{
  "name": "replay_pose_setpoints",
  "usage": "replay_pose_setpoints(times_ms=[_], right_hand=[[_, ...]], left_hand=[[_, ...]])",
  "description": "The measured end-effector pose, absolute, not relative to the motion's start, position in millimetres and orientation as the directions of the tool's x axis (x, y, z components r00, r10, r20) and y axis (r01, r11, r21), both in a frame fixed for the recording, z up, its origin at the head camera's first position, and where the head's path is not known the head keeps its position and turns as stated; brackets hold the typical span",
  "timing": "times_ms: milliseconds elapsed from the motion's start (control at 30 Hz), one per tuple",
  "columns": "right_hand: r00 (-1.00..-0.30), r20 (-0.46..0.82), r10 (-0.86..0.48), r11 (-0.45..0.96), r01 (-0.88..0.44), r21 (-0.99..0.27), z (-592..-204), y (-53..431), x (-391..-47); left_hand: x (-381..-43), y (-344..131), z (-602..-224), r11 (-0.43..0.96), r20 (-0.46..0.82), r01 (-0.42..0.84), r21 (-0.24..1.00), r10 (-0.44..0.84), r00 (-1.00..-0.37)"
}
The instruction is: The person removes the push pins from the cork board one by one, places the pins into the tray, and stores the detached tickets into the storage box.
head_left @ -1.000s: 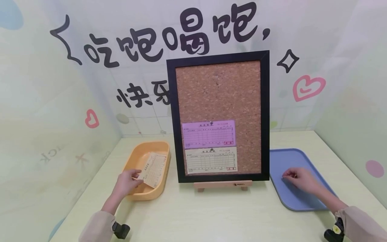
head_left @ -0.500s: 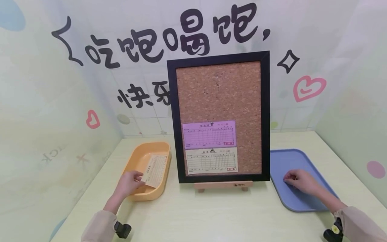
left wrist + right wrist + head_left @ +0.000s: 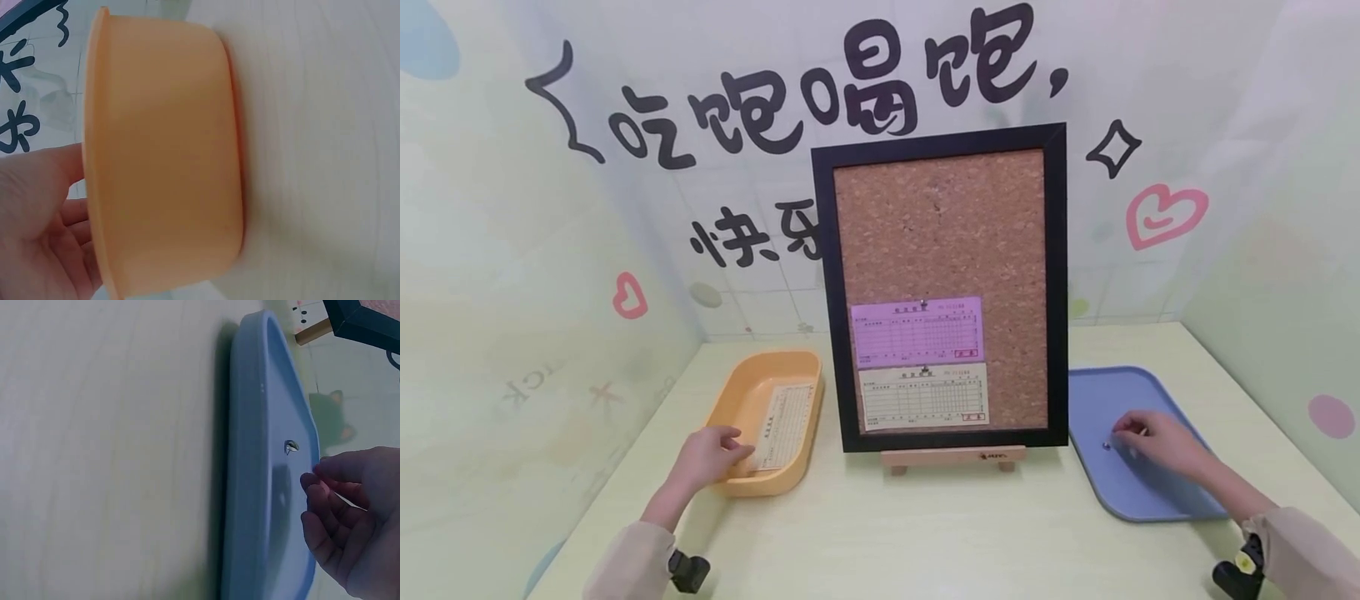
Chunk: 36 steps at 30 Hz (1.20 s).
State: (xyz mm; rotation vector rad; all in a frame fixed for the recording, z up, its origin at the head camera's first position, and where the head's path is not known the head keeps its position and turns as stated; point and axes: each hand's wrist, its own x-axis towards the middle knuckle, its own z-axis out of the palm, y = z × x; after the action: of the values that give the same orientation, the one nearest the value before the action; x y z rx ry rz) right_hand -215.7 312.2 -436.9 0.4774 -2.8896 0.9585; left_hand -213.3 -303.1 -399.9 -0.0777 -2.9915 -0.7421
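Orange tub point(image 3: 741, 392): we see it at the table's point(image 3: 925, 533) left edge, just left of the corkboard; one cream form slip point(image 3: 784, 423) lies inside, along its right wall.
Left hand point(image 3: 703, 457): we find it at the tub's near rim, fingertips touching the slip's near end; the fingers lie relaxed and nearly straight, gripping nothing. In the wrist view the palm point(image 3: 37, 231) sits beside the tub's outer wall point(image 3: 169, 162).
Blue tray point(image 3: 1101, 400): we place it at the table's right edge, just right of the corkboard; a small metal pin point(image 3: 1106, 446) lies on its floor.
Right hand point(image 3: 1153, 440): we see it over the tray, just beside the pin and apart from it; the fingers point(image 3: 325, 500) are loosely curled and we see nothing in them.
Corkboard point(image 3: 940, 225): black-framed, it stands on a wooden easel point(image 3: 953, 458) at the table's middle; we note a pink slip point(image 3: 917, 332) pinned above a cream slip point(image 3: 923, 397) in its lower left corner.
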Motion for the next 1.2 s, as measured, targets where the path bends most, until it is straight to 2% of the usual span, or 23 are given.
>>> replay_pose_setpoints(times_ms=[100, 267, 533, 700, 867, 1200], right_hand=[[-0.947, 0.179, -0.267, 0.785, -0.321, -0.53, -427, 314, -215], [-0.949, 0.193, -0.25, 0.78, -0.315, -0.54, -406, 308, -218], [-0.923, 0.344, -0.174, 0.769, -0.346, -0.537, -371, 286, -221], [-0.869, 0.472, -0.15, 0.754, -0.409, -0.513, -352, 265, -223], [-0.795, 0.584, -0.165, 0.695, -0.514, -0.503, -341, 246, -224], [-0.781, 0.579, -0.235, 0.644, -0.571, -0.509, -337, 209, -233]], left_hand=[[-218, -300, -394, 0.877, 0.123, 0.105, 0.469, 0.053, -0.991], [-230, -283, -380, 0.85, 0.217, 0.181, 0.495, 0.081, -0.973], [-243, -228, -360, 0.742, 0.33, 0.333, 0.582, 0.158, -0.931], [-247, -201, -356, 0.676, 0.428, 0.428, 0.6, 0.18, -0.885], [-250, -184, -357, 0.608, 0.551, 0.517, 0.603, 0.151, -0.821], [-262, -165, -351, 0.616, 0.662, 0.601, 0.509, 0.165, -0.731]])
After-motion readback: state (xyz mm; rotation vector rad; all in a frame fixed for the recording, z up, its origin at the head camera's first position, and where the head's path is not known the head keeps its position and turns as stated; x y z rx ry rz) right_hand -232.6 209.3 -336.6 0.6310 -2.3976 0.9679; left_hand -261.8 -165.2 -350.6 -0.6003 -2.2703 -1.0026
